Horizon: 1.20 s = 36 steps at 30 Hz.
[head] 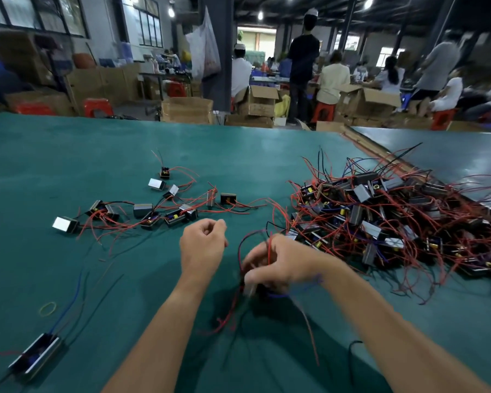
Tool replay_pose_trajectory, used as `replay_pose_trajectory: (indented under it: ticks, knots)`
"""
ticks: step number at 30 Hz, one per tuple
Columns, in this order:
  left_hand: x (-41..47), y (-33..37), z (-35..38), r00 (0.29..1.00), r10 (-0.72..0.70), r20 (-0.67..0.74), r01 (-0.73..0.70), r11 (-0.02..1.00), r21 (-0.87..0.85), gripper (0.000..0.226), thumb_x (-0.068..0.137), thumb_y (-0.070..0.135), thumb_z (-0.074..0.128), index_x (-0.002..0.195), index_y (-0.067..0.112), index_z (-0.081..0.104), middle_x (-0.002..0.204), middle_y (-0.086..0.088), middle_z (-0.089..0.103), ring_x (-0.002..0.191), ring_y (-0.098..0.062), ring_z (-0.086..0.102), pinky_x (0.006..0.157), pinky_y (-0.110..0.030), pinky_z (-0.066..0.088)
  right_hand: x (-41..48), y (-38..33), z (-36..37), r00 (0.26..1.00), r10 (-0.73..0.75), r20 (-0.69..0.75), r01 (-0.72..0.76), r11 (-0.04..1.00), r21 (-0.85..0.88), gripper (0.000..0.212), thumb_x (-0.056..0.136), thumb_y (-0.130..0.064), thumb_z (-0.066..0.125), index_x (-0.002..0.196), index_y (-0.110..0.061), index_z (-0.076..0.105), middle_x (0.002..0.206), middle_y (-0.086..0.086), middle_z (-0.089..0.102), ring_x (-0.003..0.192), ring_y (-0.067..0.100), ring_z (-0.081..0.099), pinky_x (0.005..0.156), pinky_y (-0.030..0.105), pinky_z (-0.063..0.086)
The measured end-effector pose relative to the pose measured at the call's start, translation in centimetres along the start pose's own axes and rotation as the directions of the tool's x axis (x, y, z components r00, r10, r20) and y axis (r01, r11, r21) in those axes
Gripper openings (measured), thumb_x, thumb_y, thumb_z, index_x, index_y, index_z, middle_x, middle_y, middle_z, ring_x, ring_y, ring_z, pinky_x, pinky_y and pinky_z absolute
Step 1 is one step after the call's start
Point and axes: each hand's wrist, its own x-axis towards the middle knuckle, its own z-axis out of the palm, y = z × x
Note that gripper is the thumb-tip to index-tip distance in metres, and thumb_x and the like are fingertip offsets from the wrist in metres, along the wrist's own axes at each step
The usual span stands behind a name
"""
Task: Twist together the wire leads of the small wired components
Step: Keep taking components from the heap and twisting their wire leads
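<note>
Nearest, low on the left, a lone component (pixel 36 355) lies on the mat (pixel 68 154), its blue and dark wires running away up the table past a rubber band (pixel 48 308). Farther back a loose row (pixel 150 212) of components is strewn about, red wires tangled among them.

Next comes the left hand (pixel 203 245), raised over the mat, fingers curled in with the thumb against the forefinger. I see no wire in them. Just to its right and a little lower, the right hand (pixel 278 265) is curled round the component (pixel 262 290), a dark, blurred block under the fingers, close above the mat.

Its leads (pixel 270 245), red and black, rise out of that grip. The black one arches over toward the left hand, and other red ends trail down across the mat. So the upper ends stand between the two hands, with the long axis running roughly up and leftward. I judge the left hand need only reach a little to the right to pinch them for twisting. Blur hides whether any strands are wound yet.

Open mat lies ahead of the left hand. On the right the big pile (pixel 394 222) crowds close by the right wrist, its stray wires apt to snag. Beyond it the mat ends against a second table (pixel 451 154).
</note>
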Motion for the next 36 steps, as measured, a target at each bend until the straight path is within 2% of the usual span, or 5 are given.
replay_pose_trajectory:
  ticks: [6, 16, 22, 27, 36]
  knots:
    - [-0.2, 0.1, 0.0, 0.998, -0.050, 0.040, 0.053, 0.996, -0.072, 0.024, 0.088, 0.021, 0.059, 0.067, 0.012, 0.067, 0.048, 0.003, 0.061, 0.046, -0.016, 0.045, 0.054, -0.031, 0.040, -3.5, -3.2, -11.4, 0.713, -0.021, -0.701, 0.070, 0.997, 0.041, 0.028, 0.088, -0.017, 0.070, 0.113, -0.005, 0.067, 0.065, 0.000, 0.069, 0.043, 0.007, 0.052, 0.042, 0.017, 0.045]
    - [-0.4, -0.1, 0.2, 0.995, -0.033, 0.091, 0.038, 0.998, -0.055, 0.022, 0.085, 0.026, 0.061, 0.069, 0.011, 0.065, 0.051, 0.002, 0.063, 0.042, -0.012, 0.046, 0.054, -0.030, 0.042, -6.3, -1.8, -14.0, 0.518, -0.058, -0.854, -0.343, 0.900, -0.269, 0.042, 0.087, -0.025, 0.067, 0.127, -0.017, 0.058, 0.105, -0.010, 0.063, 0.084, 0.012, 0.065, 0.078, 0.033, 0.054]
    - [-1.3, 0.2, 1.1, 0.998, 0.001, 0.069, -0.007, 0.996, 0.089, 0.014, 0.073, 0.034, 0.063, 0.071, 0.020, 0.063, 0.056, 0.002, 0.065, 0.057, -0.018, 0.062, 0.062, -0.033, 0.052, -0.3, -0.2, -2.9, 0.828, -0.149, -0.541, -0.043, 0.944, -0.326, 0.011, 0.084, -0.006, 0.066, 0.089, -0.013, 0.073, 0.076, -0.004, 0.070, 0.065, 0.006, 0.062, 0.070, 0.026, 0.050]
    - [-1.7, 0.9, -0.2, 0.995, 0.097, 0.039, -0.104, 0.940, 0.323, 0.009, 0.078, 0.031, 0.065, 0.084, 0.027, 0.060, 0.067, 0.011, 0.064, 0.074, -0.016, 0.062, 0.070, -0.028, 0.048, 2.8, 3.6, 2.0, 0.728, -0.132, -0.673, 0.026, 0.986, -0.165, 0.020, 0.084, -0.001, 0.061, 0.085, -0.019, 0.070, 0.076, 0.001, 0.073, 0.069, 0.019, 0.065, 0.068, 0.029, 0.052]
    - [-1.0, 6.3, -15.2, 0.891, -0.383, 0.243, -0.212, 0.121, 0.970, 0.083, 0.060, 0.068, 0.074, 0.125, 0.025, 0.044, 0.126, -0.002, 0.048, 0.120, -0.023, 0.044, 0.093, -0.037, 0.045, 2.9, 4.9, 1.8, 0.714, -0.189, -0.674, 0.080, 0.979, -0.190, 0.021, 0.084, -0.002, 0.063, 0.075, -0.020, 0.070, 0.061, -0.004, 0.067, 0.052, 0.007, 0.054, 0.054, 0.025, 0.045]
